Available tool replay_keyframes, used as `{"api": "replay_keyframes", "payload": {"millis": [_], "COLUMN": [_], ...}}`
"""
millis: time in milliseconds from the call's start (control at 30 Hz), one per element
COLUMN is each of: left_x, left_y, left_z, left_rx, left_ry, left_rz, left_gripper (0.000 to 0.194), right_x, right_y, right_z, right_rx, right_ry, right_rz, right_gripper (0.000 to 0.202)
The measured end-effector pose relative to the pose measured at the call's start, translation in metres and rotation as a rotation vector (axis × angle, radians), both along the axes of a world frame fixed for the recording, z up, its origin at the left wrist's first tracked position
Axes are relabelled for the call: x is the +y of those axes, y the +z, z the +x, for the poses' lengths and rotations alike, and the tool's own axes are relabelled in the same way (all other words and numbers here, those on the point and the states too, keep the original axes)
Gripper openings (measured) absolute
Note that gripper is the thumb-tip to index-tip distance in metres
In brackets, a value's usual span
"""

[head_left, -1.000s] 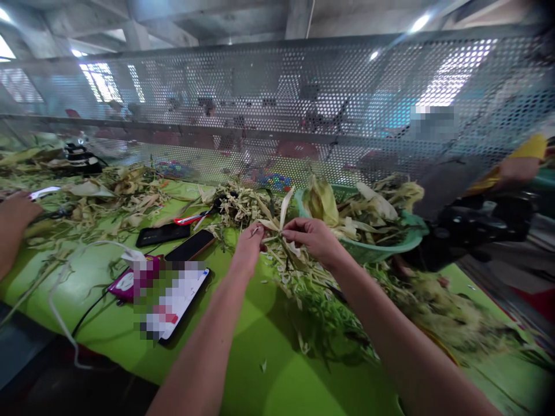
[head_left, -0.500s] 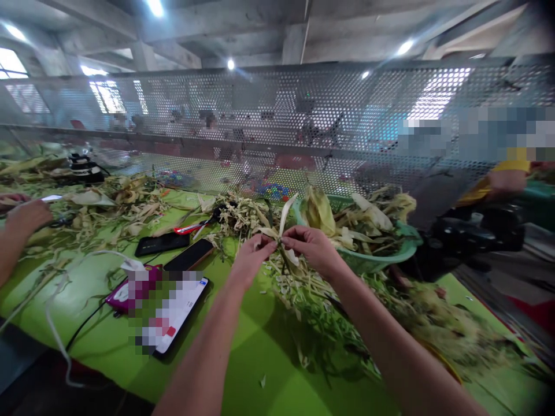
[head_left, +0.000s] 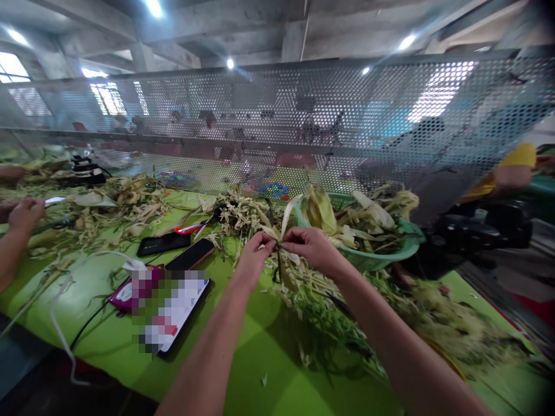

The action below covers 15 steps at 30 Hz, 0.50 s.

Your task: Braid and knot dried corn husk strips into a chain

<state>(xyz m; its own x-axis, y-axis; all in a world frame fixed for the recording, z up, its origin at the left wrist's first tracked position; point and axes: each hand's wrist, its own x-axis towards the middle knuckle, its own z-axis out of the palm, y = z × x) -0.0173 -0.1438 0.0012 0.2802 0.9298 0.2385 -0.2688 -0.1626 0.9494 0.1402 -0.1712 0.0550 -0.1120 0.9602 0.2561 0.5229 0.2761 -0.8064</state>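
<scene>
Green tabletop (head_left: 269,346) | pinching husk strips (head_left: 288,215) between nearly closed fingers (head_left: 267,248), left hand (head_left: 255,254), right hand (head_left: 311,242) | drawing nearer together, seemingly steadying crossing

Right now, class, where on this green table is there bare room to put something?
Mainly between the left forearm and right forearm, nearer than the green shreds, bar a small scrap. Also a slim strip between lit phone and left forearm. Crowded: around the heaped basket.

Left hand (head_left: 254,256): fingers pinching pale, ribbon-like husk strips (head_left: 288,214)
Right hand (head_left: 313,247): fingers pinching the same strips
Green plastic basket (head_left: 376,262): holding dry husks (head_left: 319,212), near the lime-green desk (head_left: 264,349)'s far edge
Grey perforated metal screen (head_left: 260,95): along that edge
Black smartphone, white screen (head_left: 184,312): near the front edge
</scene>
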Motion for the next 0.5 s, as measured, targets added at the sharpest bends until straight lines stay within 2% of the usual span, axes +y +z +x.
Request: {"api": "replay_keyframes", "payload": {"millis": [200, 400, 500], "left_x": [-0.0039, 0.003, 0.0021], "left_y": [0.005, 0.0009, 0.0015], "left_z": [0.0007, 0.0001, 0.0002], "left_rx": [-0.055, -0.02, -0.027], "left_ry": [-0.078, 0.015, -0.001], "left_rz": [-0.098, -0.068, -0.09], "left_gripper": [0.027, 0.023, 0.022], "right_x": [-0.0012, 0.0019, 0.0024], "right_y": [-0.0015, -0.0072, -0.0079], "right_z": [0.0001, -0.001, -0.0013], "right_rx": [0.006, 0.098, 0.186], "right_ry": [0.0, -0.034, -0.038], "right_rz": [0.046, 0.024, -0.044], "right_gripper": [0.014, 0.019, 0.027]}}
